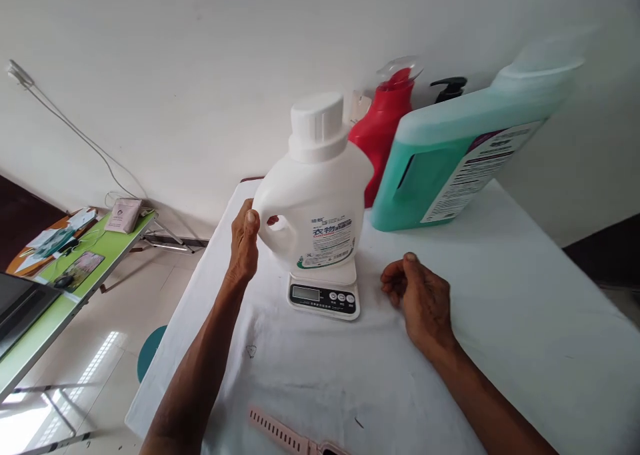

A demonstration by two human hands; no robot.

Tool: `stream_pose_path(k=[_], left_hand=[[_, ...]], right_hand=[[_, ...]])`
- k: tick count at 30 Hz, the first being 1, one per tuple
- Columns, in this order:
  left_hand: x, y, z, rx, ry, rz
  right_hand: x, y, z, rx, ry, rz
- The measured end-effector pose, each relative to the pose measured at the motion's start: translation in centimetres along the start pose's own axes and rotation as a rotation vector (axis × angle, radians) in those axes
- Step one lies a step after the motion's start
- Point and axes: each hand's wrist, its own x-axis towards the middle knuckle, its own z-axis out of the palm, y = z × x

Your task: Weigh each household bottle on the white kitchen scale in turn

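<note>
A white laundry detergent bottle [320,182] with a white cap stands slightly tilted on a small digital kitchen scale [324,300]. My left hand [245,242] grips the bottle's left side by the handle; its thumb shows in front and most fingers are hidden behind. The scale's display looks blank, with several buttons beside it. To the right of the scale, my right hand [420,298] hovers low over the white cloth [525,322]. Its fingers are loosely curled, thumb apart from them, and nothing is in it.
Behind stand a large jug of green liquid [440,175], a red bottle [385,122] and a black pump top [449,88] by the wall. A pink-strapped watch [283,432] lies at the front. Left are a green table [55,315] and a teal stool [150,354].
</note>
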Motion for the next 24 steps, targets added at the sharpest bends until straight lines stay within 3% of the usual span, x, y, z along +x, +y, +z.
stream_pose_path(k=[6,12,16,21,24], left_hand=[[0.6,2.2,1.1,-0.139,-0.173,-0.053],[0.3,3.3,3.1,-0.307,0.006,-0.164],[0.5,4.3,4.8,-0.357,0.031,-0.161],[1.3,6.5,8.4,-0.448,-0.044,-0.165],[1.1,7.6,11.6,-0.496,-0.116,-0.258]], right_hand=[[-2.7,0.2,-2.6,-0.086,-0.218,0.01],[-5.8,1.6,-3.4,-0.122,-0.216,0.064],[-6.8,1.8,-3.8,-0.163,-0.217,0.054],[-7.8,1.8,-4.1,-0.219,-0.22,0.01],[-8.2,1.9,-4.2,-0.238,-0.225,-0.028]])
